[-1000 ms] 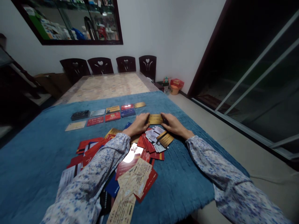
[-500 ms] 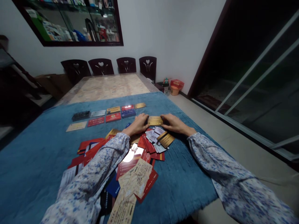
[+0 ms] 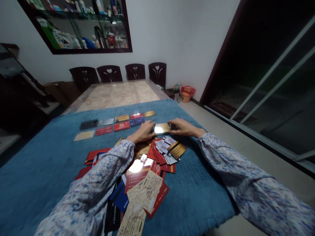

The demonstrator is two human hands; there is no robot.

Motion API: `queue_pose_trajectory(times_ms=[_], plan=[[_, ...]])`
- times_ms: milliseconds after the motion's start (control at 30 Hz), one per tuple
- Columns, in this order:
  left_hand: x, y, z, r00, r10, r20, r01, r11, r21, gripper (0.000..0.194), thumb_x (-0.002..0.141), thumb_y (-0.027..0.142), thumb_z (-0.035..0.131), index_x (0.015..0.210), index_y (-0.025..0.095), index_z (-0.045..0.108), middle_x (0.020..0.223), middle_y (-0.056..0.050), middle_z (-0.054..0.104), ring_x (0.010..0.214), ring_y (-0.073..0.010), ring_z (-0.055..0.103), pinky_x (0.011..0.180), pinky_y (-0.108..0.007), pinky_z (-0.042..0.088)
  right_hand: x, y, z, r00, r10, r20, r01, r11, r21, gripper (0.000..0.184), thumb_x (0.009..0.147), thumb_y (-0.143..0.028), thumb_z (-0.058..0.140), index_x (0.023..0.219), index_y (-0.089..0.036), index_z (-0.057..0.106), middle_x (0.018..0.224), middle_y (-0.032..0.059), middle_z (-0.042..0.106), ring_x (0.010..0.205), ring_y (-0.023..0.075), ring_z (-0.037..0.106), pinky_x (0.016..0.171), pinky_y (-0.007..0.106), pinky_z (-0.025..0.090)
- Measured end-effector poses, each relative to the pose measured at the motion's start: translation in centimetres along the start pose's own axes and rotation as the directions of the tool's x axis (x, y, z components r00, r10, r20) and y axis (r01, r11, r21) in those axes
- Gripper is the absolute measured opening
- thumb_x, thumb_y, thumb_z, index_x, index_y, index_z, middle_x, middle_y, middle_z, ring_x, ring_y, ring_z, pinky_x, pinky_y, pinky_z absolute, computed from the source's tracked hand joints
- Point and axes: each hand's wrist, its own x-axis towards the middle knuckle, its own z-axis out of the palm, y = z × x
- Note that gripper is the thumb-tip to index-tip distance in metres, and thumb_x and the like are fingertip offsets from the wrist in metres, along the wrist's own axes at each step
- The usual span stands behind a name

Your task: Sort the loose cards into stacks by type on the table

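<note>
My left hand [image 3: 144, 131] and my right hand [image 3: 181, 127] both grip a gold card [image 3: 162, 127] by its ends, low over the blue cloth [image 3: 36, 170]. Glare lights the card's left half. Just behind it lie two neat rows of cards [image 3: 115, 122], red, blue, gold, grey and dark. In front of my hands spreads a loose pile of cards [image 3: 150, 164], mostly red, with white, gold and blue ones and tan paper slips.
The cloth covers the near part of a long table whose bare marbled top [image 3: 115, 93] runs to several dark chairs [image 3: 134, 71]. A glass cabinet [image 3: 78, 26] hangs on the wall. Red and orange containers [image 3: 187, 91] sit on the floor by a dark sliding door [image 3: 270, 75].
Both hands have carried the gold card a little farther from me, toward the right end of the rows. Glare now shines on it. The view has tilted slightly.
</note>
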Motion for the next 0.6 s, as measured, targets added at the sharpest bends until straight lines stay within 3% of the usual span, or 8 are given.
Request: queue_pose_trajectory(times_ms=[600], plan=[[1.3, -3.1, -1.9, 0.996, -0.073, -0.042, 0.076, 0.994, 0.082, 0.035, 0.088, 0.031, 0.069, 0.121, 0.018, 0.064, 0.127, -0.016, 0.059, 0.122, -0.0339, 0.058, 0.103, -0.050, 0.048, 5.9, 1.4, -0.3, 0.993, -0.117, 0.000, 0.117, 0.993, -0.034, 0.036, 0.083, -0.033, 0.073, 0.116, -0.017, 0.072, 0.099, 0.0081, 0.075, 0.090, 0.0229, 0.065, 0.082, 0.033, 0.048]])
